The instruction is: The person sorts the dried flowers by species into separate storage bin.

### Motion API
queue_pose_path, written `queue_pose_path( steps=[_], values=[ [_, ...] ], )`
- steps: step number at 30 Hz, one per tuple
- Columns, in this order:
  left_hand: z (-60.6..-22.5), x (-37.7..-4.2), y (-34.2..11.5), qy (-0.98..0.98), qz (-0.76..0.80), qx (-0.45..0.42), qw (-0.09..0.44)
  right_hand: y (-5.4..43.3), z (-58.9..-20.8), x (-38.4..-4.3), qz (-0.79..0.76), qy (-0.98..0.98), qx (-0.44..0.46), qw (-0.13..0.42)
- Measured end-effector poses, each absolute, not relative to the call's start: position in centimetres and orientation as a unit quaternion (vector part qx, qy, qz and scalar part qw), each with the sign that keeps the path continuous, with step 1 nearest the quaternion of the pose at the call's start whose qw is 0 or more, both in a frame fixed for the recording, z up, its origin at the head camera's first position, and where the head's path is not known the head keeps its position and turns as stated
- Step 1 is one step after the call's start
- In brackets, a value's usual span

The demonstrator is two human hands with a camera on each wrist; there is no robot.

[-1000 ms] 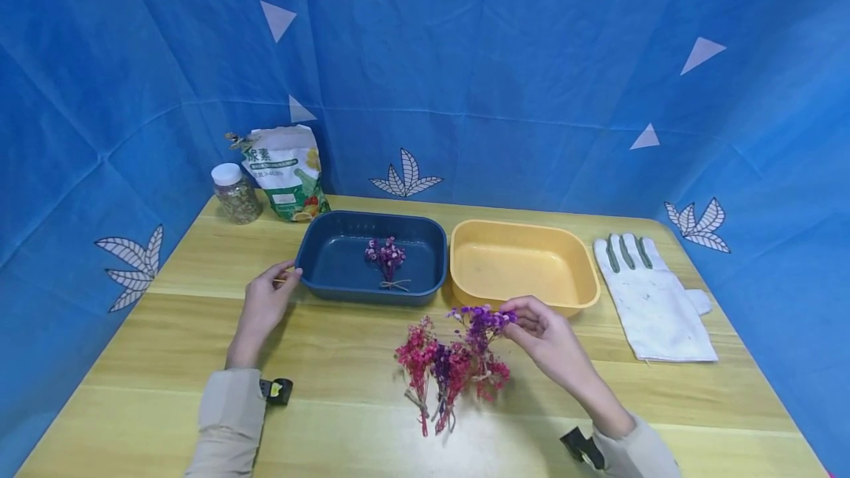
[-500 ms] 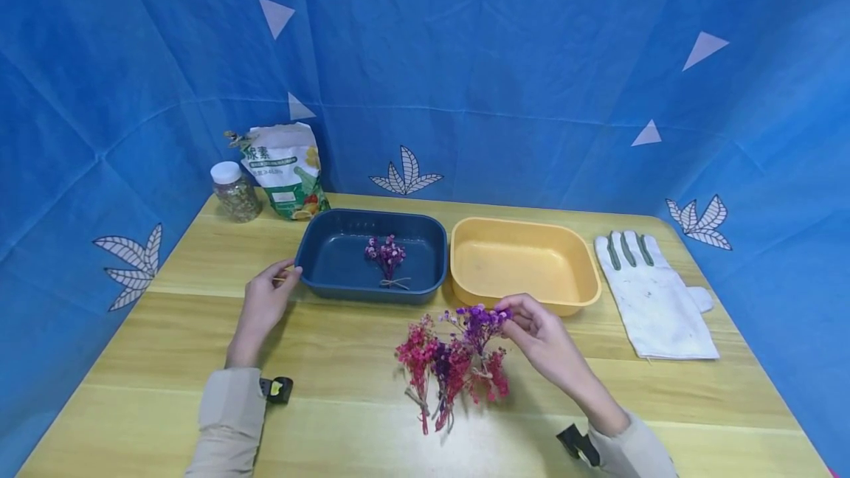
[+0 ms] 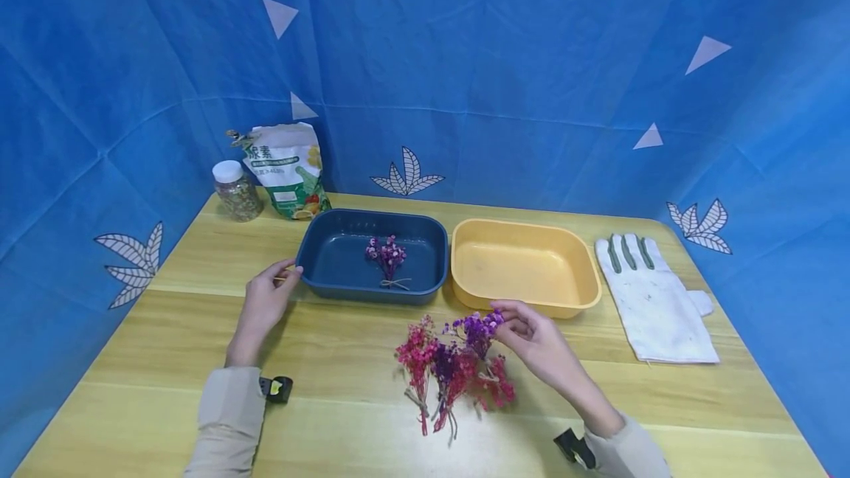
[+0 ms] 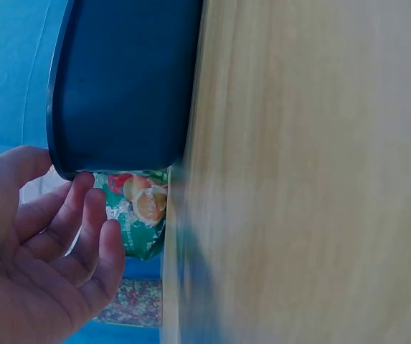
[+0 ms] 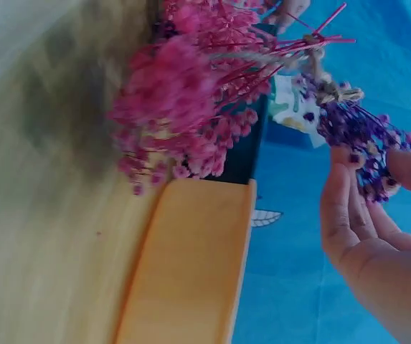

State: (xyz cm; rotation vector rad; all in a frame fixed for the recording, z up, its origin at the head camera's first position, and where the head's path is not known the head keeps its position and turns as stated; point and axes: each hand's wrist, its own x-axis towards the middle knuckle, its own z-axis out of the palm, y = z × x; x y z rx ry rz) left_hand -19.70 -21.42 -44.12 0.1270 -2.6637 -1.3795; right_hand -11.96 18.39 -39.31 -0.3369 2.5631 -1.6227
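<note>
My left hand (image 3: 262,306) holds the near left corner of a dark blue plastic basin (image 3: 325,291), thumb at the rim and fingers curled against the outside wall in the left wrist view. A small bunch of dried purple flowers (image 3: 387,253), tied with twine, lies inside that basin. My right hand (image 3: 536,339) pinches another purple dried flower bunch (image 5: 363,143) by its blossoms, thumb on one side and fingers on the other. Its twine-tied stems overlap several pink and dark purple bunches (image 3: 418,352) lying on the table below.
Right of the blue basin stands a yellow basin (image 3: 524,299). A white work glove (image 3: 664,316) lies at the far right. At the back left are a white-and-green bag (image 3: 282,168) and a white-capped jar (image 3: 237,194). Blue cloth (image 3: 478,57) hangs behind the table.
My right hand has shifted a little left with the purple bunch between its fingers. The left hand stays at the blue basin's corner.
</note>
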Motion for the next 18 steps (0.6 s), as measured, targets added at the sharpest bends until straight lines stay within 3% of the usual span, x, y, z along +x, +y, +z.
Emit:
queue_pose_path(
  steps=[11,18],
  values=[
    [-44.2,-19.8,-21.4,-0.886,-0.457,0.045,0.069,18.7,-40.8,-12.2,-0.510,0.848,-0.131,0.057],
    [-44.3,-19.8,-21.4,-0.887,-0.454,0.045,0.072,18.9,-40.9,-11.7,-0.493,0.862,-0.086,0.074]
  ],
)
